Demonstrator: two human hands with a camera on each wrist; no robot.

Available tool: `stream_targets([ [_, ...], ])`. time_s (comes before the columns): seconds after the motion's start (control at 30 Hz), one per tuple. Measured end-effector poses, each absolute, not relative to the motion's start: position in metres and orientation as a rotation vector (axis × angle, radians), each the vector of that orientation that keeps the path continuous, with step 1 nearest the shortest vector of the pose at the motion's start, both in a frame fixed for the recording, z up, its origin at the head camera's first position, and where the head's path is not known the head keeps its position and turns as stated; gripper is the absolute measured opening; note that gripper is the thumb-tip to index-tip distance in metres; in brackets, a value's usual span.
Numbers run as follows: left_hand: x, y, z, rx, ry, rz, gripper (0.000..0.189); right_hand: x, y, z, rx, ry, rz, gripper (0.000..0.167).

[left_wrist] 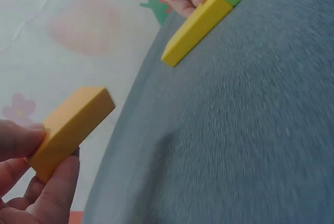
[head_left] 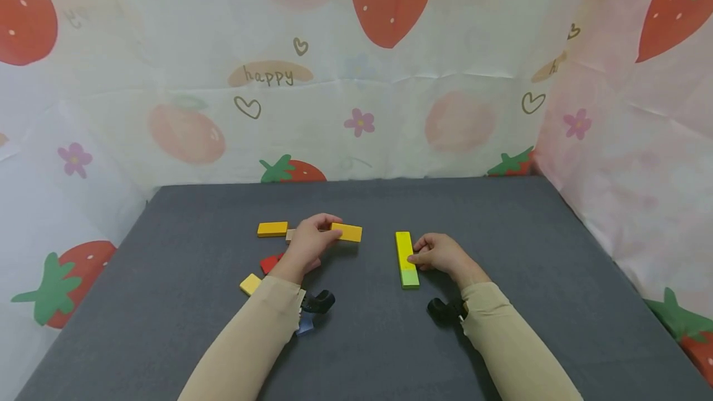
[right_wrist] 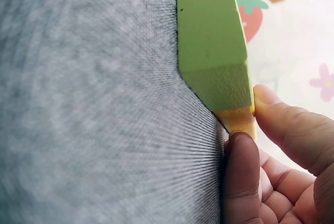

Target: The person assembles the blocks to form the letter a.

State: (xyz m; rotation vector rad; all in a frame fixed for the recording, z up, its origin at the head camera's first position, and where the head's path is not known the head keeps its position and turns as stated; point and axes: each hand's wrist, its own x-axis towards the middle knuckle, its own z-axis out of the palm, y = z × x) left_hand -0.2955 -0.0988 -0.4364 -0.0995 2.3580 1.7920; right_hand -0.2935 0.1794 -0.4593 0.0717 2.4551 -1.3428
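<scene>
Two grips: one aloft, one low

Left hand point(head_left: 309, 243): thumb and fingers pinch one end of an orange block point(head_left: 350, 233), the rest jutting toward the right. Head view leaves its height uncertain; left wrist view settles it, block raised clear of the grey cloth point(head_left: 367, 351), its bare end face showing. Right wrist view catches only a corner of it, high up.

Right hand point(head_left: 442, 255): grasping the side of a yellow block point(head_left: 404, 249), which lies on the cloth. Right wrist view gives the contact: thumb at the upper edge, fingertip low on the side. Yellow mostly hidden there; a green block point(right_wrist: 211, 25) fills the foreground, a dark speck on its face. Head and left wrist views show the two end to end, green nearer the person.

Head view alone has the scatter around the left arm: golden block point(head_left: 272, 229), wood-coloured block point(head_left: 289, 236) and red piece point(head_left: 270, 263), both partly covered, pale yellow block point(head_left: 250, 284), blue piece point(head_left: 305, 325) by the cuff.
</scene>
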Motion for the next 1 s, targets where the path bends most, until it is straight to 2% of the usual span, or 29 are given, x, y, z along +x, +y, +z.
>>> stream_targets([
  [0.57, -0.323, -0.07, -0.46, -0.203, 2.221, 1.951, 0.028, -0.295, 0.176, -0.459, 0.095, 2.457, -1.341, 0.027],
  [1.0, -0.327, -0.051, -0.467, -0.205, 2.278, 1.862, 0.02, -0.294, 0.177, -0.46, 0.124, 2.459, -1.338, 0.027],
])
